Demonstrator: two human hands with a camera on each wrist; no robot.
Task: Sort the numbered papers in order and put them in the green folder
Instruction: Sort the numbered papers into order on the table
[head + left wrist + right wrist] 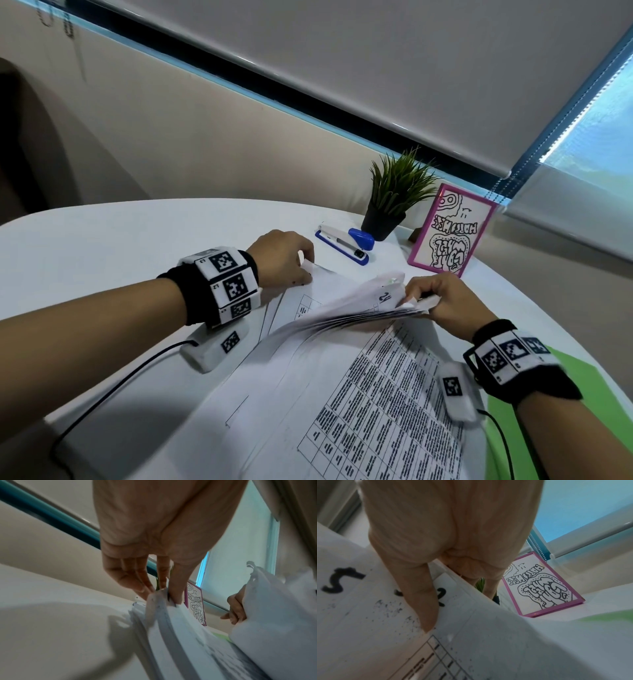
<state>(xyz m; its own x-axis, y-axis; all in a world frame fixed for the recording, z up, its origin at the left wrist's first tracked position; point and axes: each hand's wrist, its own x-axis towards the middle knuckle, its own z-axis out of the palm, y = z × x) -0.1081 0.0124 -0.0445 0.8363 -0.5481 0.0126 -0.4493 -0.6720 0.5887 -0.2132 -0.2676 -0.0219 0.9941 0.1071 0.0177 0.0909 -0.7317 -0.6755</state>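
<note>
A stack of printed papers (342,394) with hand-written numbers lies on the white table (102,246). My right hand (442,301) grips the far corners of several lifted sheets (359,305), thumb on top beside a written number (441,596); another sheet shows a 5 (339,581). My left hand (287,257) pinches the far left corner of the lower sheets (157,599). The green folder (582,404) lies under my right forearm, mostly hidden; a green strip (607,616) of it shows in the right wrist view.
A blue and white stapler (346,243), a small potted plant (394,198) and a pink-framed drawing (452,229) stand at the far side of the table. Cables (113,387) run from my wrist cameras over the table's near part.
</note>
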